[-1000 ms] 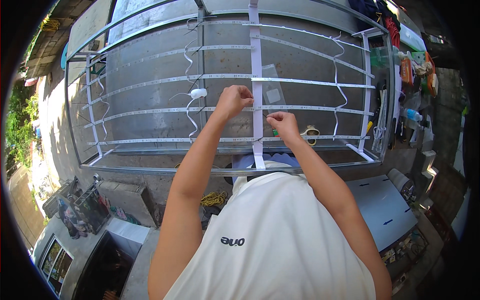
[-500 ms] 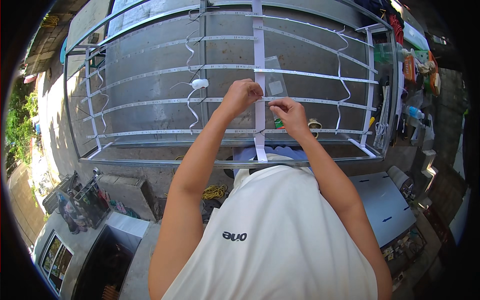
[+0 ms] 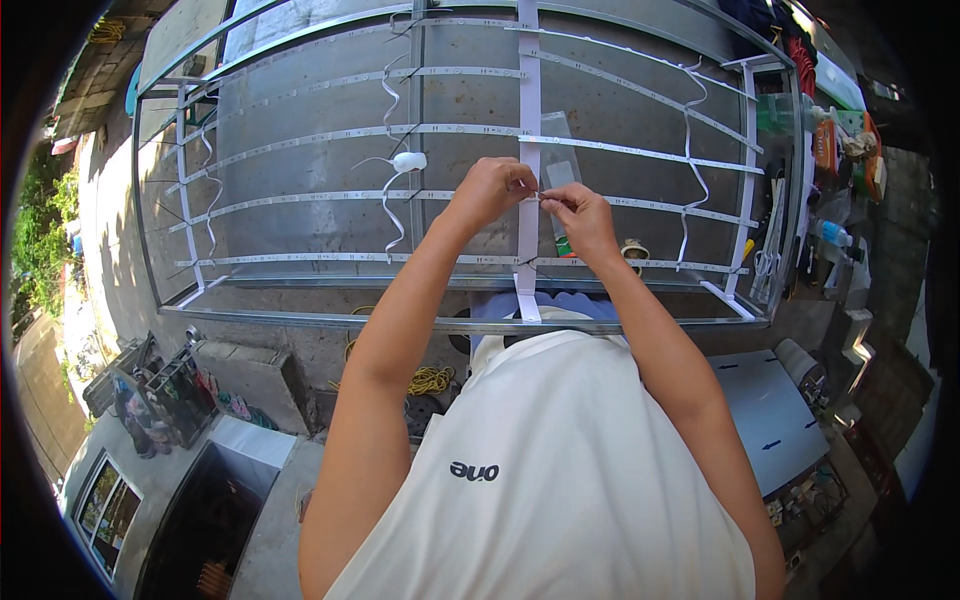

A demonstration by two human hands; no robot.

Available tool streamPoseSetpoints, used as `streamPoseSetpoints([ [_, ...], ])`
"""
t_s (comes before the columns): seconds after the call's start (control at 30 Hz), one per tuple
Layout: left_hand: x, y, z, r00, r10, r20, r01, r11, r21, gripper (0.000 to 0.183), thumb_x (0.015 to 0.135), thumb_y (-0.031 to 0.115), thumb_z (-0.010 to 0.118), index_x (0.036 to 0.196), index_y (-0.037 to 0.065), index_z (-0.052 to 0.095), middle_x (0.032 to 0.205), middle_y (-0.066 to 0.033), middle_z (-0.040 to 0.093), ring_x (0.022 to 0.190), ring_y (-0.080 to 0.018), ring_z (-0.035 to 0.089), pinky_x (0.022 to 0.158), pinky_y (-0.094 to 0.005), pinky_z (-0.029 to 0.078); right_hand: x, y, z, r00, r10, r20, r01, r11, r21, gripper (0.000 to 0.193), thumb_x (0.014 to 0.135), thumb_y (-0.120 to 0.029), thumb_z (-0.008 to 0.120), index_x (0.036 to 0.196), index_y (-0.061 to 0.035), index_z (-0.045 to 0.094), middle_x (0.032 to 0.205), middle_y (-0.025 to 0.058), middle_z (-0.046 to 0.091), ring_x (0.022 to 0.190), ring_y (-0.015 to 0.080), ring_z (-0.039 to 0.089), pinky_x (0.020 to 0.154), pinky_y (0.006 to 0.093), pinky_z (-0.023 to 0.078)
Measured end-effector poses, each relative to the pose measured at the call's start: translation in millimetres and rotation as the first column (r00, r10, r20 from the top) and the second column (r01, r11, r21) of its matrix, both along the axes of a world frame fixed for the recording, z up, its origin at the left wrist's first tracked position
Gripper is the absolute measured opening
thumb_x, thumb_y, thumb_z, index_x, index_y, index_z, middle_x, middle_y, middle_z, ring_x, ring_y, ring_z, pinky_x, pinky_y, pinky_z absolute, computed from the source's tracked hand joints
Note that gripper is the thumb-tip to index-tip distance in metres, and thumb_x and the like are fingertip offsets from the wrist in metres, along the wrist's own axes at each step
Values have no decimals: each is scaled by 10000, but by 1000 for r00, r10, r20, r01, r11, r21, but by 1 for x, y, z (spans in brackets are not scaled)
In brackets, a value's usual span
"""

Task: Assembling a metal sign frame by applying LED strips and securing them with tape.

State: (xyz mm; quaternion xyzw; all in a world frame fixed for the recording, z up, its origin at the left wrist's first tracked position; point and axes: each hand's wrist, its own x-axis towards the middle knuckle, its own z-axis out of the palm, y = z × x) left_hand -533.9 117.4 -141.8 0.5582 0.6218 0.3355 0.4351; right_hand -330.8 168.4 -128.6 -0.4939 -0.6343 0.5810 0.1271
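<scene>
My left hand [image 3: 497,190] is closed in a pinch where an LED strip [image 3: 440,196] crosses the white upright bar [image 3: 529,100]. Just to its right, my right hand [image 3: 582,222] pinches too, its fingertips almost meeting the left ones over the bar. Whatever is between the fingers is too small to make out. Several more LED strips run left to right across the metal frame [image 3: 625,326], with thin dark ties at some crossings. White wires [image 3: 394,215] hang between the strips, one with a small white blob-shaped piece [image 3: 408,162] on it.
Beneath the strips, a clear plastic packet [image 3: 560,150] lies behind the bar, with a roll of tape [image 3: 634,250] nearby. Bags and tools crowd the frame's right end, including a bottle [image 3: 833,233]. A yellow cord [image 3: 431,380] lies on the ground; a pale panel [image 3: 765,415] is at lower right.
My right hand has moved left toward my left hand, closing the gap between their fingertips at the bar. The whole view has shifted slightly.
</scene>
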Motion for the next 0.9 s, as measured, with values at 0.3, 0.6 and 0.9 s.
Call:
streamPoseSetpoints([
  [0.3, 1, 0, 0, 999, 10, -40, -9, 1000, 28, 101, 811, 39, 787, 910, 48, 766, 881, -112, 730, 791, -263, 731, 734, -353, 581, -3, -1, 8, 999, 7, 31, -9, 999, 49, 157, 897, -70, 768, 1045, -28, 794, 926, 100, 732, 772, 163, 670, 725, 302, 527],
  [0.6, 2, 0, 0, 999, 15, -43, -13, 999, 44, 92, 789, 54, 783, 877, 71, 769, 865, -111, 733, 787, -287, 726, 734, -379, 574, -5, 0, 17, 996, 17, 86, -25, 995, 93, 160, 894, -64, 765, 1048, -38, 800, 914, 105, 722, 751, 178, 658, 710, 317, 518],
  [0.9, 3, 1, 3, 998, 10, -62, -6, 997, 75, 85, 790, 55, 783, 872, 77, 771, 870, -106, 734, 792, -288, 725, 732, -386, 574, -7, 1, 15, 993, 39, 111, -55, 988, 143, 139, 890, -80, 769, 1020, -47, 807, 909, 121, 725, 729, 215, 659, 694, 336, 518],
])
